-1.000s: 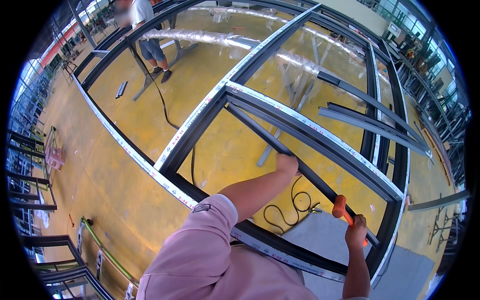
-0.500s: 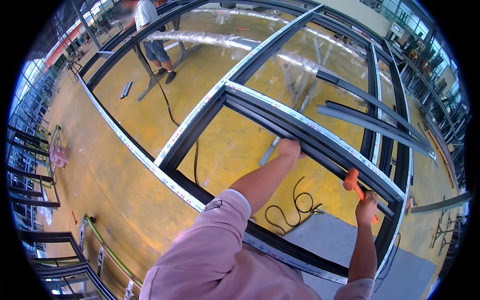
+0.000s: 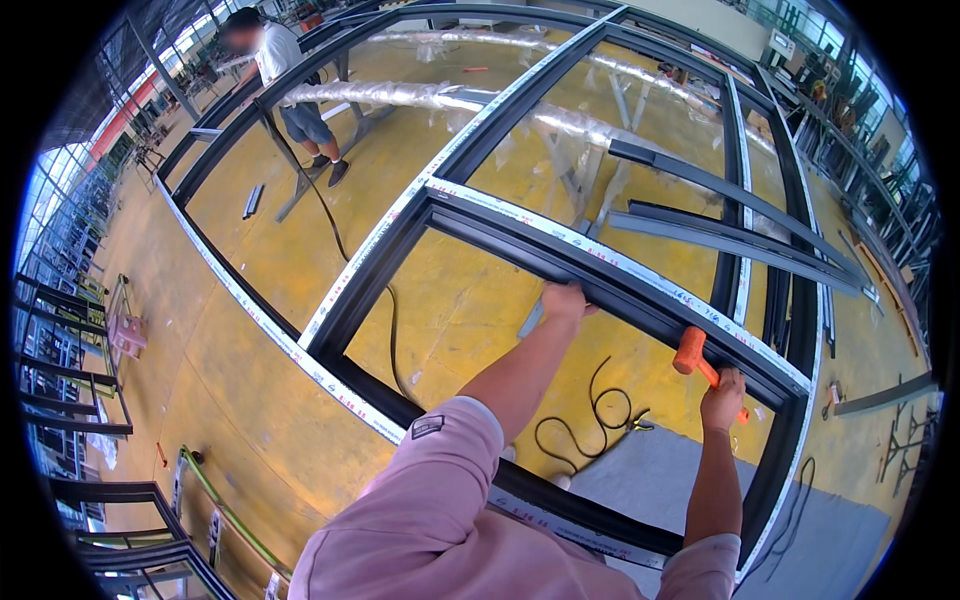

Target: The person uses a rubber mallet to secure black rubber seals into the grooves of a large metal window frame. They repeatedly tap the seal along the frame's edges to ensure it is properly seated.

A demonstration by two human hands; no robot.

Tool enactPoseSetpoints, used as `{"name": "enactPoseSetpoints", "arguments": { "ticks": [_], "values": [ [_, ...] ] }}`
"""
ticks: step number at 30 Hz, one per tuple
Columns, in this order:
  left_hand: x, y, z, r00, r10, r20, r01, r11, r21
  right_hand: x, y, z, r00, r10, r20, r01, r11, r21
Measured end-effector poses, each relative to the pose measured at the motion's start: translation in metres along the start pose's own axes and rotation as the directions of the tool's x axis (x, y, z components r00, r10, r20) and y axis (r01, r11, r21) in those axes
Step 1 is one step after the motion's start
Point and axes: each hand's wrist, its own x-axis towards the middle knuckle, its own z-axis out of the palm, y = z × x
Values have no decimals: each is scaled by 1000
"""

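Observation:
My left hand (image 3: pixel 566 301) is closed on the lower edge of a dark crossbar (image 3: pixel 620 290) of a large window frame, its fingertips partly hidden behind the bar. My right hand (image 3: pixel 722 400) grips the handle of an orange mallet (image 3: pixel 690 350). The mallet's head sits over the crossbar, to the upper left of that hand; I cannot tell whether it touches. White printed protective film (image 3: pixel 560 233) runs along the top faces of the dark frame. Two loose dark profiles (image 3: pixel 700 235) lie across the far right opening.
A person (image 3: pixel 285 60) stands at the far left beside the frame. Film-wrapped supports (image 3: pixel 430 95) and stands hold it up. A black cable (image 3: pixel 600 415), pliers (image 3: pixel 641 421) and a grey mat (image 3: pixel 650 475) lie on the yellow floor below. More frames (image 3: pixel 120 500) stand at the lower left.
The view has shifted a little, so the frame appears slightly further left. My left hand keeps its hold on the crossbar, and my right hand still grips the mallet. The person at the far left shows more fully.

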Motion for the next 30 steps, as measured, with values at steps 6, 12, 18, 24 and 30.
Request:
{"name": "enactPoseSetpoints", "arguments": {
  "ticks": [6, 12, 18, 24, 30],
  "values": [
    [-9, -4, 9, 998, 13, -63, -13, 1000, -2, -2, 5, 3, 999, -35, -33, 34, 999, -41],
    [-6, -5, 10, 997, 7, -72, -3, 999, 53, -4, 7, 4, 999, -51, -16, 50, 997, -60],
    [44, -32, -8, 990, -9, 142, 34, 984, -176, -1, 3, 8, 995, -33, -94, 39, 997, 66],
    [44, -19, -22, 990, 13, 143, -9, 1000, -29, 4, -9, 9, 991, 24, -128, -11, 994, 106],
    [35, -14, -7, 985, 15, 172, -5, 998, -60, -12, -3, -13, 935, 168, -311, -75, 954, 290]
  ]
}}
